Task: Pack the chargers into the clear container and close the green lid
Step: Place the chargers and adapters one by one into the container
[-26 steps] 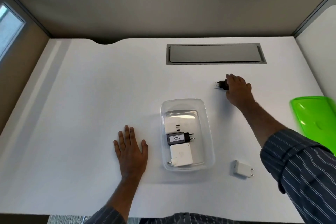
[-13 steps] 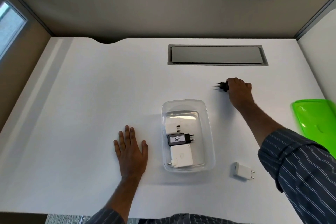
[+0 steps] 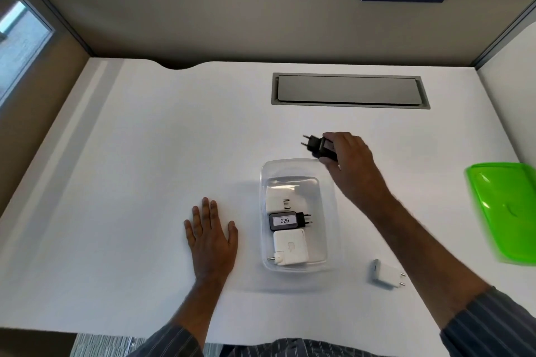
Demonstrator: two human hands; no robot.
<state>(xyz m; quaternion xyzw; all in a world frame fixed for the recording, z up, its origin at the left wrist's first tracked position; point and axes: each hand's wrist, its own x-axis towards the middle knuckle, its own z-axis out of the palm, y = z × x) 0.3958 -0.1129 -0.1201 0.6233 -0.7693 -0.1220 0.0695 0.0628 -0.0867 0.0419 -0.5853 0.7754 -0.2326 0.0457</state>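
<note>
Holding a black charger [image 3: 319, 146] just beyond the clear container's [image 3: 329, 240] far rim, the right hand [image 3: 352, 165] pinches it. Three chargers lie inside; one white charger [image 3: 387, 274] and the green lid [image 3: 504, 211] wait outside on the right. The left hand [image 3: 211, 238] lies flat on the worktop [image 3: 130, 182].

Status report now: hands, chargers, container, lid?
Right hand grips black charger above container. Left hand flat on desk. Green lid off. Nothing blocking.

One cam only, head-worn, looked fwd and steeply down over the white desk [image 3: 145, 182], wide-angle, edges bowed. Close range: both forearms entered from the bottom edge, partition wall [image 3: 203, 23] ran across the top. No 2nd view to share.
</note>
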